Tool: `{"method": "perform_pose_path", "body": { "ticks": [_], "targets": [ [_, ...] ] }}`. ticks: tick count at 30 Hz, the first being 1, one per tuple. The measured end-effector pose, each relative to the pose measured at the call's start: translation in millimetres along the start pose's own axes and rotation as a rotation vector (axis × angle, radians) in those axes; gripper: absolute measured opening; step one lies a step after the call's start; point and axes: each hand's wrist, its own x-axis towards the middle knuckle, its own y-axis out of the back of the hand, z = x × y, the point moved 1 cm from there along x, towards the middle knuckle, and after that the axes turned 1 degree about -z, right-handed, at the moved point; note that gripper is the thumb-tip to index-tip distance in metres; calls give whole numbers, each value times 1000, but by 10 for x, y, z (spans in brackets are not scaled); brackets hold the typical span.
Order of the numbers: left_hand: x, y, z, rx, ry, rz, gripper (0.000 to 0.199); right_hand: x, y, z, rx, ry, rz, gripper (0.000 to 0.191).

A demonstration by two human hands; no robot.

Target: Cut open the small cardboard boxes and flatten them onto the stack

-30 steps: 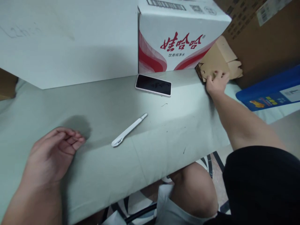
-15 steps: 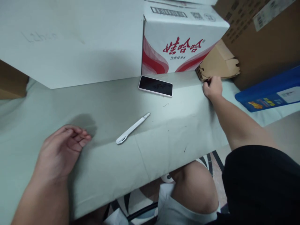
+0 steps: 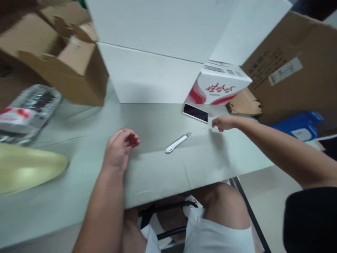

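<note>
My left hand is over the pale green cloth left of a white utility knife; its fingers curl loosely with a gap to the thumb and hold nothing. My right hand is above the cloth beside a dark-screened phone, fingers bent together and pointing down; whether something small is between them I cannot make out. Behind the phone stands a white and red box. Flat brown cardboard pieces lie to its right.
Large white boxes line the back of the cloth-covered table. At left are an open brown carton, a silvery packet and a yellow object. A blue package lies at right beside a big brown carton.
My right hand has come away from the cardboard pieces toward the phone. The view has swung left and back, showing the carton, packet and yellow object. Knife and phone lie as before.
</note>
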Motion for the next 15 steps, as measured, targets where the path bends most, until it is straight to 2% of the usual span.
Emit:
{"method": "perform_pose_path", "body": {
  "ticks": [2, 4, 6, 7, 8, 11, 13, 15],
  "targets": [
    [-17, 92, 14, 7, -9, -23, 24, -126, 141, -652, -27, 188, -41, 29],
    [-27, 183, 36, 6, -28, -26, 24, -256, 272, -1339, -57, 425, 12, 40],
    [-30, 259, 69, 1, -51, -31, 24, -368, 426, -2027, -144, 781, 236, 42],
    [-29, 290, 88, -2, -62, -32, 24, -397, 515, -2352, -159, 863, 344, 42],
    [-25, 314, 107, -7, -73, -34, 25, -402, 613, -2660, -158, 889, 424, 41],
    [-3, 357, 152, -28, -99, -36, 24, -283, 929, -3457, -102, 781, 539, 43],
    [21, 365, 164, -44, -104, -38, 23, -146, 1104, -3854, -57, 772, 579, 39],
    [42, 370, 168, -58, -115, -39, 21, -12, 1201, -4118, -38, 790, 611, 37]
  ]
}}
